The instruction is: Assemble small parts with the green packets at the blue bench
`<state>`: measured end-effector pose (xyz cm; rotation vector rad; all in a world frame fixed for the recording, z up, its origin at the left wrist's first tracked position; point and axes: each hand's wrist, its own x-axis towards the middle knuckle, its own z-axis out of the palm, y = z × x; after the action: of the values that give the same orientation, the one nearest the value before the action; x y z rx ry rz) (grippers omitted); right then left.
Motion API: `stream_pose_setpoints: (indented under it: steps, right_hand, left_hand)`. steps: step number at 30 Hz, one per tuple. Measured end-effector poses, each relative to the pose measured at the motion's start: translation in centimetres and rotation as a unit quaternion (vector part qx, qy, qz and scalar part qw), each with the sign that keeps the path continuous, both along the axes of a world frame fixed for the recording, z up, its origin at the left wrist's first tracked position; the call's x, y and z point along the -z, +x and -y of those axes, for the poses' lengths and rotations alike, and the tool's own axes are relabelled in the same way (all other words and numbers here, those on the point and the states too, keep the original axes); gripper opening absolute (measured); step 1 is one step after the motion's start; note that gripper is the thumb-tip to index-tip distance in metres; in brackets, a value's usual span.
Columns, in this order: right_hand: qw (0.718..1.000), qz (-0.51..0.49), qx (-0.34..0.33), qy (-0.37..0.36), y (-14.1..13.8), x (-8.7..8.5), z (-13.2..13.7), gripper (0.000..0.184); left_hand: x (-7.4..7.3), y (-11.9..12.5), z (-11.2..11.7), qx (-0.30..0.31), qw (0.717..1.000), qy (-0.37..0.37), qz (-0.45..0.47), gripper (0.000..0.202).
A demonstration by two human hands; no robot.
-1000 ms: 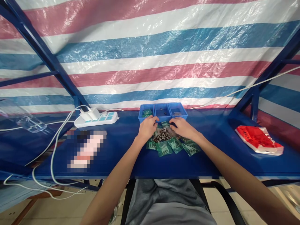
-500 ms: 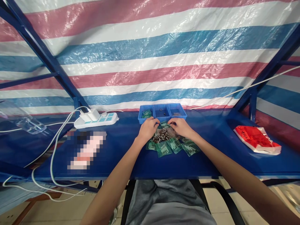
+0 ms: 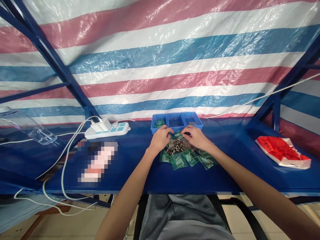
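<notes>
My left hand [image 3: 161,138] and my right hand [image 3: 196,137] face each other over a pile of small parts, fingers closed in a pinch. Between the fingertips shows a small green-tinted plastic bag [image 3: 178,134], with its edges partly covered by the fingers. Just below lies a heap of small metal cylindrical pieces [image 3: 177,146]. Several filled green-tinted bags [image 3: 179,161] with pale, slim pieces inside are spread in front of the heap. Behind my hands stands a blue three-compartment tray [image 3: 175,128]; its left compartment has green bags [image 3: 159,123], the middle one a few small dark pieces.
A white power strip [image 3: 107,132] with plugged-in chargers and looping white cables [image 3: 65,160] sits on the left. Nearby are a blurred-out item [image 3: 98,163] and a clear plastic bottle [image 3: 41,133]. A red and white package [image 3: 282,150] lies on the right. Striped sheeting [image 3: 175,80] hangs behind.
The whole view has shifted slightly, so everything appears a little further right. Both hands stay pinched over the heap, with hardly any movement relative to it.
</notes>
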<state>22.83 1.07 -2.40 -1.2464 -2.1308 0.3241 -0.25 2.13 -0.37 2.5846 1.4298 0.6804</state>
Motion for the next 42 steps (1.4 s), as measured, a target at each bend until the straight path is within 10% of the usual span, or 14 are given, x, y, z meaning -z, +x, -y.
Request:
stream_pose_setpoints:
  steps: [42]
  right_hand:
    - [0.994,0.092,-0.049,-0.025,-2.3,-0.4,0.6,0.023]
  left_hand:
    - [-0.1,0.4,0.5,0.01,1.0,0.012,-0.001,0.026]
